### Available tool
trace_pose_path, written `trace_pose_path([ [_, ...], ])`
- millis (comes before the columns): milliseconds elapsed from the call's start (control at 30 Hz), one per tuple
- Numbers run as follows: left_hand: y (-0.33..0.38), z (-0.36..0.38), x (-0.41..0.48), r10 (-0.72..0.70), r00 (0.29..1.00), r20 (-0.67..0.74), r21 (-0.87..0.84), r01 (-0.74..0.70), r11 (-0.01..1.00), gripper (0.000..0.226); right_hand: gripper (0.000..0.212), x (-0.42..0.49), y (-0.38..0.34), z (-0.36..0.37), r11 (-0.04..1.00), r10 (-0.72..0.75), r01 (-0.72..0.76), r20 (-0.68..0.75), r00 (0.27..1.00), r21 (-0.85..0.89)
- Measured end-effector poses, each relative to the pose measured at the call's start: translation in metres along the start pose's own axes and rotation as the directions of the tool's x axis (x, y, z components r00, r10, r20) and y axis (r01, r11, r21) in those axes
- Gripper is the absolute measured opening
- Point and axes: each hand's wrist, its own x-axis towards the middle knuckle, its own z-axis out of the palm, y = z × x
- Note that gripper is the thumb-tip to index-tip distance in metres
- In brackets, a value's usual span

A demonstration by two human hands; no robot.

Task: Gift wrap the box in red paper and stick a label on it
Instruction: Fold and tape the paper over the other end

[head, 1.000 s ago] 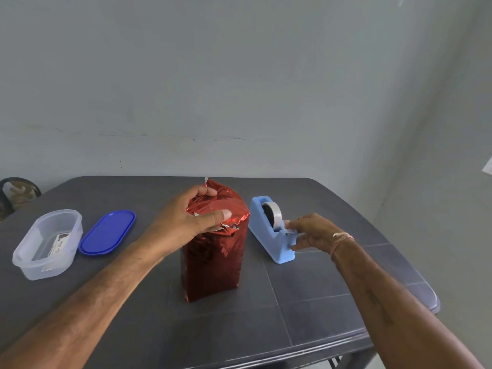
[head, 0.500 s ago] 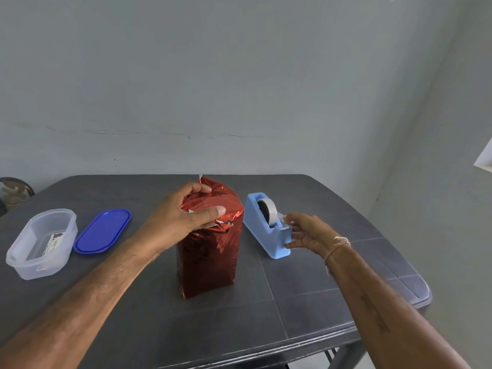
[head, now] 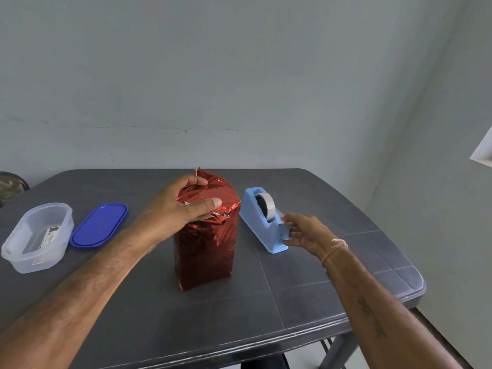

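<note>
The wrapped box (head: 205, 251) shows glossy, crinkled, foil-like red paper, silvery where the top folds turn over. Right of it stands a smooth light-blue plastic tape dispenser (head: 259, 227). Left of it are a glossy blue plastic lid (head: 98, 226) and a frosted translucent plastic container (head: 52, 255). Under it is a dark matt table (head: 306, 304).

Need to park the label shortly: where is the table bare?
Bare: the near strip between the wrapped box and the front edge of the table, and the right corner past the tape dispenser. Crowded: left, with clear container and blue lid; box-to-dispenser gap is narrow.
</note>
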Motion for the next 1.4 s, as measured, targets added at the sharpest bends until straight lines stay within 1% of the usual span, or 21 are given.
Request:
trace_pose_path([
  [100,0.0,0.0,0.0,-0.001,1.0,0.0,0.013,0.001,1.0,0.062,0.035,-0.001,0.004,0.0,0.999,0.02,-0.02,0.01,1.0,0.04],
  [233,0.001,0.002,0.001,0.005,1.0,0.008,-0.016,-0.005,1.0,0.053,0.03,-0.002,0.012,-0.001,0.998,-0.008,0.007,0.018,1.0,0.068],
  [300,-0.001,0.001,0.002,0.014,1.0,-0.005,-0.002,-0.014,1.0,0.057,0.032,-0.002,0.015,-0.002,0.997,-0.015,0.013,0.019,1.0,0.072],
  [367,-0.002,0.001,0.003,0.012,1.0,-0.011,0.016,-0.012,1.0,0.062,0.038,-0.003,0.018,-0.003,0.997,-0.025,0.025,0.011,1.0,0.075],
  [433,-0.003,0.0,0.003,0.005,1.0,-0.008,0.013,-0.005,1.0,0.063,0.039,-0.006,0.018,-0.003,0.998,-0.047,0.047,-0.016,0.999,0.041],
  [567,0.001,0.002,0.001,0.014,1.0,0.001,0.0,-0.014,1.0,0.063,0.027,-0.011,0.014,0.001,0.991,-0.116,0.105,-0.138,0.984,-0.082],
  [633,0.003,0.003,0.001,0.018,1.0,0.003,-0.017,-0.018,1.0,0.058,0.028,-0.013,0.011,0.001,0.989,-0.124,0.11,-0.152,0.981,-0.097],
  [700,0.003,0.003,0.0,0.015,1.0,0.003,-0.018,-0.015,1.0,0.054,0.027,-0.016,0.009,0.0,0.992,-0.104,0.095,-0.122,0.987,-0.082],
  [800,0.003,0.001,-0.001,0.012,1.0,-0.006,0.001,-0.012,1.0,0.062,0.032,-0.02,0.008,-0.006,0.999,-0.047,0.046,-0.052,0.998,-0.027],
  [900,0.004,0.002,0.0,0.012,1.0,-0.001,-0.022,-0.012,1.0,0.056,0.03,-0.02,0.011,-0.01,0.998,-0.004,0.005,-0.016,1.0,0.055],
  [1033,0.003,0.003,0.001,0.015,1.0,-0.013,-0.021,-0.015,1.0,0.053,0.028,-0.021,0.013,-0.011,0.994,0.019,-0.018,-0.011,1.0,0.107],
  [1133,0.003,0.004,0.001,0.016,1.0,-0.011,-0.042,-0.017,0.999,0.046,0.031,-0.019,0.017,-0.012,0.995,0.015,-0.013,-0.025,1.0,0.098],
  [1233,0.003,0.004,0.001,0.021,1.0,-0.017,-0.041,-0.022,0.999,0.046,0.035,-0.019,0.024,-0.009,0.995,0.019,-0.014,-0.046,0.999,0.101],
  [1400,0.003,0.005,0.002,0.025,0.999,-0.022,-0.066,-0.026,0.998,0.044,0.04,-0.024,0.036,-0.001,0.977,0.053,-0.037,-0.071,0.996,0.209],
])
